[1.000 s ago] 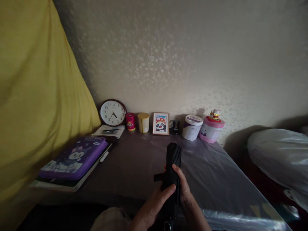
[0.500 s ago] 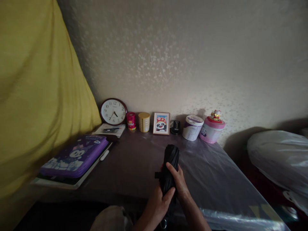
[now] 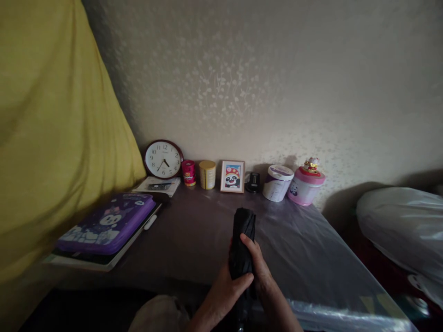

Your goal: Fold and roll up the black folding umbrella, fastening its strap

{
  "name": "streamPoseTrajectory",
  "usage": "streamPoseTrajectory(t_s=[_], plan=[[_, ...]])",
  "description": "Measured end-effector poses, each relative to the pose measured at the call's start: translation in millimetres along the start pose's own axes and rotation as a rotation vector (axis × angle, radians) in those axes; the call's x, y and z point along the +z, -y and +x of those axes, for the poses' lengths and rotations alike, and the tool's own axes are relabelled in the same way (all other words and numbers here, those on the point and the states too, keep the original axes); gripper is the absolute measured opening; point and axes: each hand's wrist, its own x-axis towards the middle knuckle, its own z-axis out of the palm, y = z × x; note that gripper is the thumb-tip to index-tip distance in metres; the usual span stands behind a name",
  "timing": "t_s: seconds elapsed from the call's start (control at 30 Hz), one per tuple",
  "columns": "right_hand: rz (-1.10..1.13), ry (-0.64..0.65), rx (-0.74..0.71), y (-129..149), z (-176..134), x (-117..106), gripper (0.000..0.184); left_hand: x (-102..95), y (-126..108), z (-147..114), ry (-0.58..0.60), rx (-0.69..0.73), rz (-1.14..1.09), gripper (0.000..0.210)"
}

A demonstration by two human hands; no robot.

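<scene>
A folded black umbrella (image 3: 244,222) stands nearly upright above the table's front edge, gripped between both hands. My left hand (image 3: 228,288) wraps its lower part, thumb across the front. Higher up, my right hand (image 3: 259,265) closes round the right side of the rolled cloth, with the thumb lying on top. Palms and most fingers hide the middle of the umbrella. Its lower end drops into shadow below my wrists.
Along the wall stand a clock (image 3: 163,159), a red can (image 3: 188,173), a yellow can (image 3: 207,175), a panda picture frame (image 3: 232,177) and two tubs, a white one (image 3: 277,183) and a pink one (image 3: 305,188). A purple case (image 3: 107,224) lies left on books.
The umbrella has turned a little in my hands, and the black strap that stuck out on its left no longer shows. Both hands keep nearly the same place.
</scene>
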Motion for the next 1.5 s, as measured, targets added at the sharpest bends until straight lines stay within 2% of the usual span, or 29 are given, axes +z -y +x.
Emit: streamPoseTrajectory(t_s=[0.2, 0.4, 0.5, 0.6, 0.7, 0.77, 0.87, 0.93, 1.0, 1.07, 1.13, 1.2, 1.27, 1.37, 1.5], plan=[[-0.266, -0.092, -0.174, -2, 6, 0, 0.043, 0.7, 13, 3, -0.056, 0.072, 0.016, 0.063], [-0.463, -0.16, -0.327, 9, 9, -10, 0.056, -1.5, 6, 2, -0.039, -0.063, -0.085, 0.048], [-0.562, -0.105, -0.512, 19, 5, -20, 0.048, -4.2, 5, 2, -0.053, -0.053, -0.084, 0.044], [-0.765, 0.022, -0.712, 28, -2, -30, 0.032, -6.3, 4, 3, -0.108, -0.085, -0.056, 0.045], [-0.921, 0.075, -0.816, 32, -2, -43, 0.025, -8.1, 1, 2, -0.127, -0.098, -0.079, 0.044], [-0.916, 0.029, -0.787, 32, 2, -54, 0.028, -9.8, -2, 1, -0.121, -0.106, -0.102, 0.044], [-0.872, 0.025, -0.567, 29, 7, -68, 0.033, -12.5, -4, -2, -0.115, -0.138, -0.118, 0.044], [-0.845, 0.114, -0.426, 27, 6, -71, 0.033, -13.7, -5, -3, -0.092, -0.125, -0.144, 0.043], [-0.783, 0.231, -0.349, 25, 1, -69, 0.031, -14.5, -7, -5, -0.054, -0.126, -0.185, 0.042], [-0.739, 0.339, -0.331, 23, -6, -64, 0.029, -15.8, -12, -5, -0.016, -0.154, -0.222, 0.042], [-0.751, 0.405, -0.372, 19, -10, -59, 0.026, -18.1, -19, -4, 0.006, -0.195, -0.233, 0.038], [-0.789, 0.389, -0.434, 14, -11, -57, 0.021, -21.2, -27, -1, 0.015, -0.229, -0.219, 0.032], [-0.801, 0.306, -0.444, 10, -9, -60, 0.018, -24.8, -35, 4, 0.01, -0.243, -0.188, 0.028], [-0.706, 0.231, -0.347, 8, -7, -68, 0.021, -30.4, -41, 11, -0.002, -0.223, -0.144, 0.03], [-0.427, 0.296, -0.171, 16, -12, -77, 0.027, -34.2, -38, 15, -0.005, -0.224, -0.134, 0.03]])
